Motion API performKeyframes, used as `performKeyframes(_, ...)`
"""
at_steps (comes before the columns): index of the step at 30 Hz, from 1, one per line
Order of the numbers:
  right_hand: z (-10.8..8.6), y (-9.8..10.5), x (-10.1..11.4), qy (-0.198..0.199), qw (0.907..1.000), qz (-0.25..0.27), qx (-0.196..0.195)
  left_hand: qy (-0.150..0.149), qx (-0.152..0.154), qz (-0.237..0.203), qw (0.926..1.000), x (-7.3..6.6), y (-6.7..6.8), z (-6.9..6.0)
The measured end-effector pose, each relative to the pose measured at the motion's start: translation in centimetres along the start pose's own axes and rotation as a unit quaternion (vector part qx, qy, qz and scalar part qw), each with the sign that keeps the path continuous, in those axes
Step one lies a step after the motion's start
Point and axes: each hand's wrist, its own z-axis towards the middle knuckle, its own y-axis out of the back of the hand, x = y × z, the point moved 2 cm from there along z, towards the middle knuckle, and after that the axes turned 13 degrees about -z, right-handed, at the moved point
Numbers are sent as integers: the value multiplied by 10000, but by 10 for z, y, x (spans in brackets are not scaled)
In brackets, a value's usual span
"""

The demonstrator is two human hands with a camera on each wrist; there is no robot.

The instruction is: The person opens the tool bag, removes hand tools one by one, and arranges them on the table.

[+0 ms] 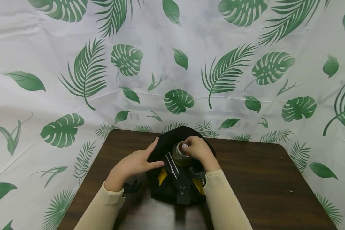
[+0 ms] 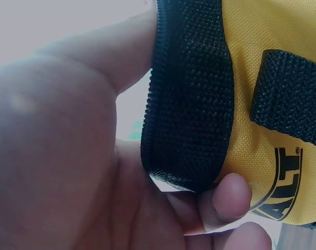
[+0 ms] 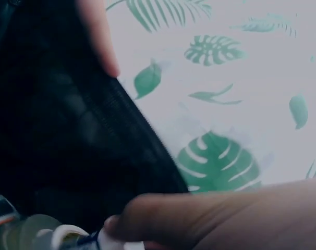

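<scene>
A black and yellow bag [image 1: 164,193] stands unzipped on the table. My left hand [image 1: 132,166] grips its left rim; the left wrist view shows fingers curled round the zipped black edge, beside the yellow side [image 2: 244,104]. Over the opening, my right hand [image 1: 201,151] pinches a small white-topped item [image 1: 185,146] at the mouth of a tape roll [image 1: 182,159]. The right wrist view has that hand [image 3: 199,221] low by the black lining [image 3: 69,130], with a white and blue item at its fingertips. A slim metallic tool [image 1: 172,165] lies left of the roll.
The dark wooden table [image 1: 256,179] extends on both sides of the bag. Behind it hangs a white sheet with green leaves [image 1: 149,73]. A small black device [image 1: 132,186] is at my left wrist. A tiny pale speck [image 1: 291,191] lies on the table at the right.
</scene>
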Motion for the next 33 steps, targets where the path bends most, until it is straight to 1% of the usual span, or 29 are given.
performKeyframes(5, -18, 23, 12, 56, 9993, 183, -329, 10, 17, -48, 10000, 0, 0, -1)
performKeyframes(8, -31, 36, 14, -6, 9976, 227, -648, -14, 2, -49, 10000, 1, 0, -1)
performKeyframes(10, -40, 42, 14, -9, 9954, 302, -906, -48, 24, -40, 10000, 1, 0, -1)
performKeyframes(13, -55, 44, 12, 196, 9892, 459, -1377, -79, 61, -12, 9999, 1, 1, -1)
performKeyframes(15, -67, 43, 12, 389, 9832, 588, -1686, -119, 87, 9, 9999, 1, 1, -2)
performKeyframes(17, -78, 42, 10, 577, 9753, 662, -2029, -123, 85, 18, 9999, 1, 1, -2)
performKeyframes(20, -92, 41, 6, 712, 9602, 757, -2592, -138, 97, 8, 9999, 1, 0, -1)
performKeyframes(22, -99, 40, 0, 783, 9467, 850, -3006, -130, 69, -7, 9999, 1, 0, -1)
performKeyframes(23, -101, 39, -4, 824, 9385, 911, -3227, -139, 60, -6, 9999, 1, 0, 0)
performKeyframes(26, -106, 38, -17, 1025, 9099, 1108, -3864, -155, 1, 25, 9999, 0, 1, 0)
performKeyframes(30, -110, 39, -38, 1216, 8732, 1255, -4549, -136, -21, 47, 9999, 0, 2, -1)
performKeyframes(31, -111, 39, -45, 1185, 8662, 1267, -4687, -133, -17, 56, 9999, 0, 1, 0)
performKeyframes(33, -110, 37, -61, 1022, 8553, 1320, -4905, -122, 3, 46, 9999, 1, 1, 0)
